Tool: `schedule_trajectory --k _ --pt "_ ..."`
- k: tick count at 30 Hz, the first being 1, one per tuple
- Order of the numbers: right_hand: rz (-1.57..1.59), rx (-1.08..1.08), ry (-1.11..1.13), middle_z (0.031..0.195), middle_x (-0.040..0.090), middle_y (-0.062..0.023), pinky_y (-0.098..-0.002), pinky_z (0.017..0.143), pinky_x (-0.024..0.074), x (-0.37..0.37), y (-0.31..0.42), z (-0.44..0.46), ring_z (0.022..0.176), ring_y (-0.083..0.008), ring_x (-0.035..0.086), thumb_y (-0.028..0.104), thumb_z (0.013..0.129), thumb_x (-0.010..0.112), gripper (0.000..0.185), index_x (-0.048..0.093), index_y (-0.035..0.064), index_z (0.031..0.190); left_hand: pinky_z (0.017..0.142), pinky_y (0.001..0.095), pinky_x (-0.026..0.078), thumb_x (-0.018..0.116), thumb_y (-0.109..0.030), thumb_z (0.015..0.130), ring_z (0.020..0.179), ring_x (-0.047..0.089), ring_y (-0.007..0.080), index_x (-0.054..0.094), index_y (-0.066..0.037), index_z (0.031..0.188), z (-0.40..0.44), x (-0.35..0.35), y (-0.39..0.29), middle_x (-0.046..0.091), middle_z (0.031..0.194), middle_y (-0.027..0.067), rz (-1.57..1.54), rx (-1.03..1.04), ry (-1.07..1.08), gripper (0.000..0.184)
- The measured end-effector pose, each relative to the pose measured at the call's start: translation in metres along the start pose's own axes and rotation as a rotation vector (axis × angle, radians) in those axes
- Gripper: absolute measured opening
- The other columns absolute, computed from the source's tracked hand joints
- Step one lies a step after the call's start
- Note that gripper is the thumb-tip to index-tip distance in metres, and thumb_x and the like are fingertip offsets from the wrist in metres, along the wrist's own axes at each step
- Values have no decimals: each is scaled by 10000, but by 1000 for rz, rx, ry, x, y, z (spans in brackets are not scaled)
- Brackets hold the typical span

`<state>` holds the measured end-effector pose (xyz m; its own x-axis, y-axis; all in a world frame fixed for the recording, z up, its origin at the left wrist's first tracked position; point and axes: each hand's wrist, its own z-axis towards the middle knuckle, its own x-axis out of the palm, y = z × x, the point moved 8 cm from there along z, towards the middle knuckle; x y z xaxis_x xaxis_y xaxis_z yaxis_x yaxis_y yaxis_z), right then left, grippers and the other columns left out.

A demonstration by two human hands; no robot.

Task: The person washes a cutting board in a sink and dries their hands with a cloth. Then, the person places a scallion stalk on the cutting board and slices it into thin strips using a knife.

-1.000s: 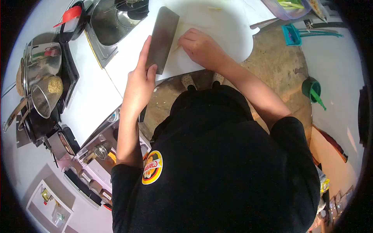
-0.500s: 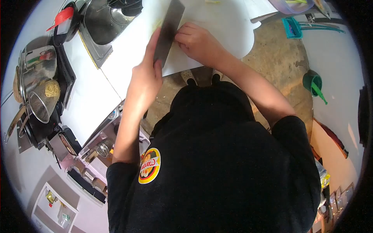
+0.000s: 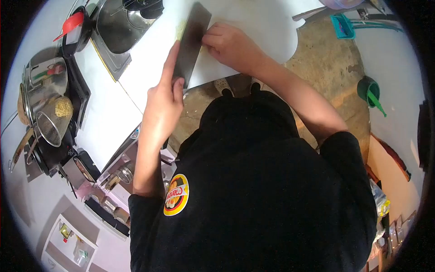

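Observation:
My left hand (image 3: 165,102) is wrapped round the near end of a broad dark cleaver (image 3: 194,43), index finger along its left side and thumb on the right. The blade slants up and right over a white cutting board (image 3: 267,27). Pale green cut bits (image 3: 181,30) lie along its left side. My right hand (image 3: 229,45) is closed beside the blade's right face, fingers bent inward; what they hold is hidden.
A sink (image 3: 120,27) is at the upper left. Left of it are a pan with a red item (image 3: 73,22), a metal pot (image 3: 43,75) and a strainer (image 3: 48,128). A purple-rimmed bowl (image 3: 340,3) is at the top right. A blue dustpan (image 3: 342,27) lies on the floor.
The cleaver moved up and right, then slightly back down and left with my left hand. My right hand has shifted slightly up and left, staying closed. The whole view has shifted a little.

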<state>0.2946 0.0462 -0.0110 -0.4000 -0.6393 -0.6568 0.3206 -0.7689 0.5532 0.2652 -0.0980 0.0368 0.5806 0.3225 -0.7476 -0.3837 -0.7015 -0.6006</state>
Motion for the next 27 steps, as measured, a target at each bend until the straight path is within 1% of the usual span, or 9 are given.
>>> schedule_trajectory --k 1,6,9,11,13,15,19,24,27 --pt "-11 8 6 878 631 -96 -390 781 515 0 -2 0 873 -294 601 14 734 658 106 643 20 839 741 520 490 481 -16 938 880 653 459 243 -278 1517 0 4 3 657 940 306 -2 -20 29 679" --pt "-42 31 37 848 626 -99 -381 808 507 2 -2 1 889 -282 606 53 753 641 68 647 33 818 788 485 504 482 -19 937 920 649 466 241 -275 1522 35 19 -9 645 1018 316 33 37 -36 682" --pt "-60 32 65 839 629 -106 -374 839 502 0 -1 1 897 -282 613 88 777 621 63 654 43 807 796 486 507 486 -18 933 938 650 464 242 -271 1522 62 17 -25 647 1027 313 32 184 -97 686" --pt "-45 32 70 840 627 -112 -380 839 502 2 -1 3 894 -290 613 91 776 623 66 652 42 810 705 556 478 491 -35 912 811 617 521 211 -176 1520 76 7 -28 646 868 320 96 253 -89 684" --pt "-1 46 34 869 634 -114 -408 788 510 1 -5 3 890 -313 607 50 741 666 113 646 26 850 759 552 485 485 -35 912 875 609 530 201 -176 1522 68 1 -27 643 916 337 74 446 -145 688" --pt "-13 62 52 873 637 -114 -409 787 510 0 -5 4 887 -315 611 50 743 665 114 647 25 853 791 510 508 483 -16 930 963 643 459 246 -268 1519 40 -3 -14 646 1034 314 4 155 -49 683" --pt "-7 54 29 872 637 -117 -413 779 510 2 -6 2 879 -319 613 44 745 666 118 647 27 860 805 509 505 490 -28 936 955 657 446 219 -274 1527 13 9 3 645 1061 313 8 -31 59 695" --pt "20 59 66 814 628 -132 -426 808 511 -2 -4 6 859 -327 629 75 773 636 54 651 32 801 827 496 514 492 -27 936 986 647 451 222 -264 1524 54 14 -23 643 1110 295 -11 70 -53 689" --pt "30 69 79 834 628 -127 -428 784 510 -2 -6 4 852 -331 620 60 773 645 71 648 25 834 838 530 484 489 -42 913 960 606 507 175 -175 1529 74 15 -23 626 1018 351 87 -76 65 704"
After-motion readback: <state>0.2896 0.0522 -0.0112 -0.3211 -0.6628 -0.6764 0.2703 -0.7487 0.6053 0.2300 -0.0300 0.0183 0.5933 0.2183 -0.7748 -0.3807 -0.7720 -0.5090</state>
